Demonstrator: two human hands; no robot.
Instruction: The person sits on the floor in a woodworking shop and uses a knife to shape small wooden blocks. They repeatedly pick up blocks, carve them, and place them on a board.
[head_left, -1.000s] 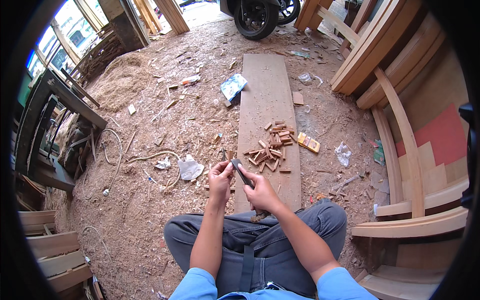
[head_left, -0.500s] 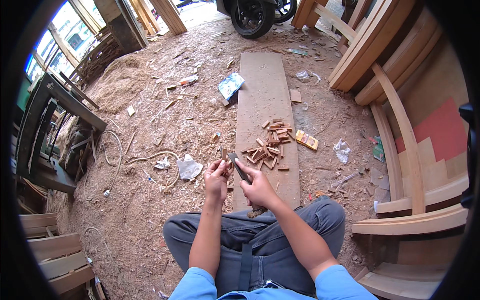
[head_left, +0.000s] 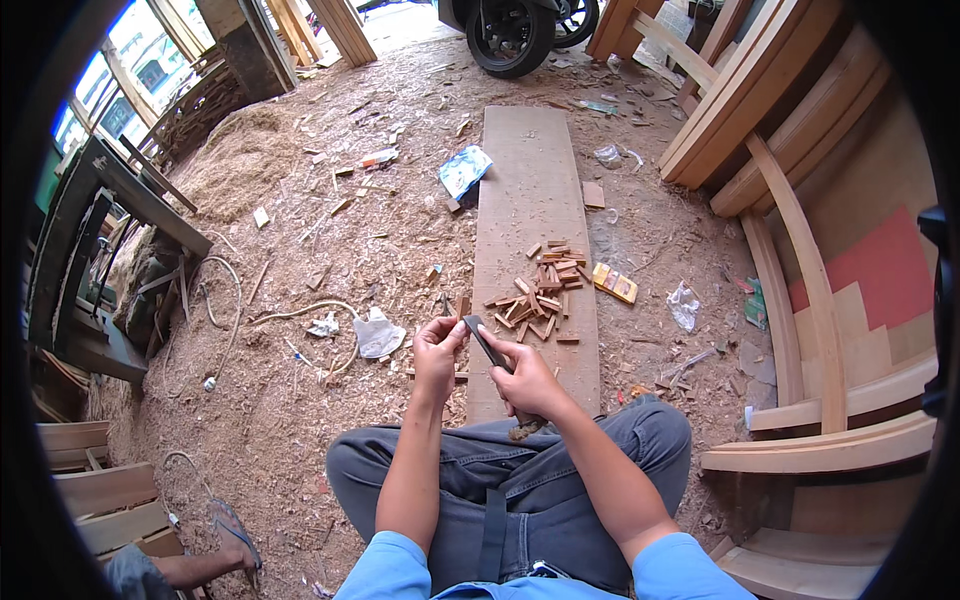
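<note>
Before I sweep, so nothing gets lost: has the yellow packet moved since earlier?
No: the yellow packet lies in the same spot by the right edge of the long board.

The board [head_left: 525, 180] is matt and fairly smooth, dusted with wood crumbs. On it, the sticks [head_left: 548, 290] are bare, unvarnished wood. Over its near end, the tool [head_left: 485, 341] looks like dull, dark metal, with a rough brown butt. Left of the board, the bag [head_left: 465, 172] is glossy film; right of it, the packet [head_left: 614, 283] is shiny, plastic or coated paper, and the wrapper [head_left: 683, 306] crumpled plastic. Around the board lie rough, matt shavings [head_left: 290, 420]. Nearest it, the trousers [head_left: 390, 475] are matt cloth.
</note>
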